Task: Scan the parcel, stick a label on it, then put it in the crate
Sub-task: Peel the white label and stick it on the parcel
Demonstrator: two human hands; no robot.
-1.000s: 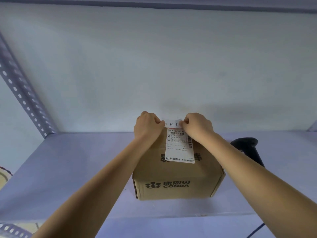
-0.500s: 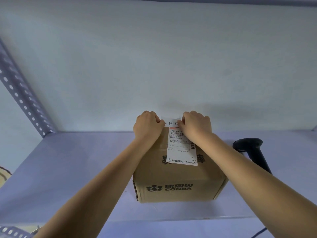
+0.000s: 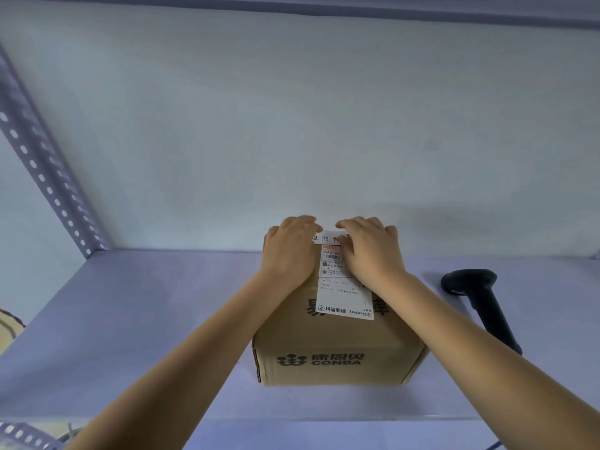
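A brown cardboard parcel (image 3: 334,352) printed CONBA stands on the pale shelf (image 3: 130,319), just right of centre. A white shipping label (image 3: 344,300) lies on its top. A small white label strip (image 3: 325,238) with printed characters sits at the parcel's far top edge. My left hand (image 3: 289,251) lies flat on the parcel top, fingers stretched over the strip's left end. My right hand (image 3: 373,251) lies flat over the strip's right end and the upper part of the shipping label. No crate is in view.
A black handheld scanner (image 3: 480,303) lies on the shelf right of the parcel, close to my right forearm. A perforated metal upright (image 3: 42,164) rises at the left. The wall stands right behind the parcel. A tan object (image 3: 9,329) shows at the left edge.
Both hands went from pinching the small strip at its ends to lying flat with fingers stretched out on the parcel top. The parcel has stayed in place.
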